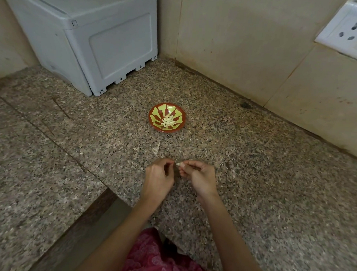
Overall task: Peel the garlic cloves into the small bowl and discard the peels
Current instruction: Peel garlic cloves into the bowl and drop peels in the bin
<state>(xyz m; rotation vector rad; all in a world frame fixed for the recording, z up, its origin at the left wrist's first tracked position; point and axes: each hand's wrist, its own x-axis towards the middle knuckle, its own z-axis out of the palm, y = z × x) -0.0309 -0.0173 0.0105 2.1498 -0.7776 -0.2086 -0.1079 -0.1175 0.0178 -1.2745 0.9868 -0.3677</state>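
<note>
Handling note: garlic clove point(178, 164) is sitting between both hands, on the near side of the small bowl point(154, 113) and above the counter point(254, 159). Judging it light and firm underneath, with dry papery skin that is likely tearing easily and slipping. Best grip is at the ends, nipping the skin at the tip.

Right hand point(201, 178) is pinching the garlic clove, fingers curled tight round it. Left hand point(158, 176) is closing thumb and forefinger on its free end, probably on skin, though that is too small to confirm.

Peeled cloves point(169, 121) are lying inside the small bowl. Loose peel point(156, 149) is lying between the small bowl and the hands.
</note>
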